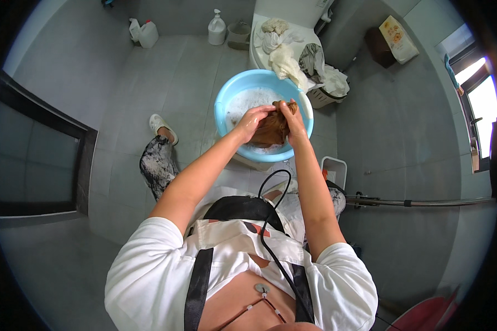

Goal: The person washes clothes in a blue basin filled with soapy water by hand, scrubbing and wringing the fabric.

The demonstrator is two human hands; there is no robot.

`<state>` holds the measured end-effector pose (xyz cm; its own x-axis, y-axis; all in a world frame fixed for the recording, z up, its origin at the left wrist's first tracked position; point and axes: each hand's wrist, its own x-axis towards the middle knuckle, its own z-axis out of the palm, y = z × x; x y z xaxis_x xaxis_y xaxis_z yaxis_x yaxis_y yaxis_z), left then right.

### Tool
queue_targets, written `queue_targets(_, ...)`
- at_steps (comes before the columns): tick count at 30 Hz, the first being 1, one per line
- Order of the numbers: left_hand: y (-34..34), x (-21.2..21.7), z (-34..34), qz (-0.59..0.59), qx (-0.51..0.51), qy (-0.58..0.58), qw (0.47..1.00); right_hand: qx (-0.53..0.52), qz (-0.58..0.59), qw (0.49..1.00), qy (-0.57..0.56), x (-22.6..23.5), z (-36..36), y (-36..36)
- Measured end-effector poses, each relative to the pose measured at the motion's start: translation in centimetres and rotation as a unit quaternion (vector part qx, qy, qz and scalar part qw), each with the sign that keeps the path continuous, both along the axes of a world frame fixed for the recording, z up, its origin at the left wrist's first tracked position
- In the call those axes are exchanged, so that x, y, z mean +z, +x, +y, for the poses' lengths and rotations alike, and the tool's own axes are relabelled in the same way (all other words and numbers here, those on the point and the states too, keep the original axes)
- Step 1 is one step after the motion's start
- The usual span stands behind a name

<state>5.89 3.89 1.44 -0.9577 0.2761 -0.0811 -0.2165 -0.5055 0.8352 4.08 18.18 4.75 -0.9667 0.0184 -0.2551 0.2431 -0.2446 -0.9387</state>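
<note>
A wet brown cloth (271, 131) hangs bunched over a light blue basin (221, 113) that holds sudsy water (247, 99). On the cloth's left side my left hand (253, 122) is closed, with its fingertips on the upper edge of the fabric. My right hand (294, 120) grips the bunched top of the cloth from the right, thumb toward me. Both hands are wet and close together above the water. The cloth's lower part spreads down into the basin, and its underside is hidden.
Beyond the basin, pale garments (284, 60) lie on a white toilet (262, 44), one draped onto the basin's rim. A laundry basket (320, 98) stands to the right. A white pump bottle (216, 28) and white jugs (148, 35) are by the far wall. A black cable (264, 226) crosses my front.
</note>
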Motion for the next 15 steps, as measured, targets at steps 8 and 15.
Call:
queue_targets(8,0.0,-1.4,-2.6,-0.176,0.14,0.027,0.974,-0.099,0.022,0.981,-0.164,0.4,2.3,-3.0)
queue_targets(15,-3.4,1.9,-3.8,0.0,0.089,-0.111,0.99,0.152,0.023,0.958,-0.241,7.3,-0.2,-5.3)
